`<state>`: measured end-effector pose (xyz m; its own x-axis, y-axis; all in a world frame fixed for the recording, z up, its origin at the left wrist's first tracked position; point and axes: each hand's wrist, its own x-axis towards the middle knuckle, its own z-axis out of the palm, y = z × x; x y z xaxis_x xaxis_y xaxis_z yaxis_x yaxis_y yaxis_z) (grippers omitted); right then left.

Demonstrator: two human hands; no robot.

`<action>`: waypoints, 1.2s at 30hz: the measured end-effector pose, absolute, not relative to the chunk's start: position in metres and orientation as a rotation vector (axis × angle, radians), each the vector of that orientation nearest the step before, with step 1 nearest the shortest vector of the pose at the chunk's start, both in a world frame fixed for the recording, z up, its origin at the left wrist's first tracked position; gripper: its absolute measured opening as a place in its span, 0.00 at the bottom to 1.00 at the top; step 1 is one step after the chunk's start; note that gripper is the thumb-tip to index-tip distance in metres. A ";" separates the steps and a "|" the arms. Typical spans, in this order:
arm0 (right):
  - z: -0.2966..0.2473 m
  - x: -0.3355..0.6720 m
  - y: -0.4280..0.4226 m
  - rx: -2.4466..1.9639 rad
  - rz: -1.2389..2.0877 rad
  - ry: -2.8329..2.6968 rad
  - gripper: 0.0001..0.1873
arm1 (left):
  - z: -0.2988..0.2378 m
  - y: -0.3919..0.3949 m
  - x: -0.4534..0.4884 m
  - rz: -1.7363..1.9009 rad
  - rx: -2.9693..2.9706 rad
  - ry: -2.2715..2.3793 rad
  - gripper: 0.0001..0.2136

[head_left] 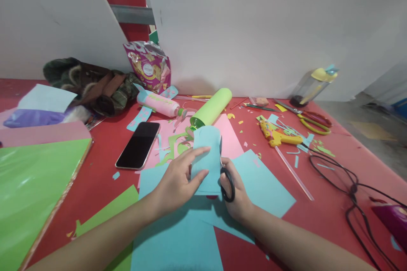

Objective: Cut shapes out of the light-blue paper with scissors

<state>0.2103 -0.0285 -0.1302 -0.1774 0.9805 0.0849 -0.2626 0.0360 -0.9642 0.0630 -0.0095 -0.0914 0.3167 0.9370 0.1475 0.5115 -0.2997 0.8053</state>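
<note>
Pinches a light-blue paper piece [206, 152] with the left hand [178, 178], fingers laid flat over its left side and thumb tucked below, holding it raised just above the middle of the red table [101, 178]. Grasps black-handled scissors [228, 184] in the right hand [237, 194], fingers curled through the loops, just right of the paper piece, with the blades against its right edge; cannot tell how wide the blades stand. Keeps both hands over large light-blue sheets [263, 182] spread on the near part of the table. Just beyond the paper piece, a lime-green roll [211, 108] lying partly on pink paper [230, 135], with a pink bottle [160, 103] on its side to the left of it. Left of the hands, a dark phone [138, 145] face up; at the near left edge, a big green sheet [28, 186]. To the far right among paper scraps, a yellow glue gun [276, 133] and yellow-and-red scissors [310, 119]; nearer on the right, a black cable [343, 178]. Against the far wall, a snack bag [149, 65] and a camouflage bag [92, 82]
</note>
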 end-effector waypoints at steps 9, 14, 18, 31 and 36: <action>-0.125 0.210 -0.027 -0.896 1.375 -1.175 0.15 | -0.094 -0.011 0.064 0.842 1.926 1.299 0.18; -0.124 0.209 -0.028 -0.895 1.376 -1.181 0.14 | -0.094 -0.010 0.065 0.824 1.940 1.302 0.17; -0.126 0.211 -0.028 -0.875 1.367 -1.205 0.13 | -0.093 -0.010 0.064 0.817 1.937 1.291 0.17; -0.128 0.211 -0.027 -0.872 1.338 -1.216 0.15 | -0.092 -0.010 0.065 0.817 1.913 1.285 0.18; -0.127 0.211 -0.028 -0.892 1.337 -1.200 0.15 | -0.092 -0.011 0.065 0.807 1.913 1.284 0.17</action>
<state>0.2108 -0.0276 -0.1265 -0.1398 0.9827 0.1214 -0.2266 0.0876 -0.9700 0.0650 -0.0111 -0.0921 0.3191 0.9403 0.1183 0.5145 -0.2766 0.8117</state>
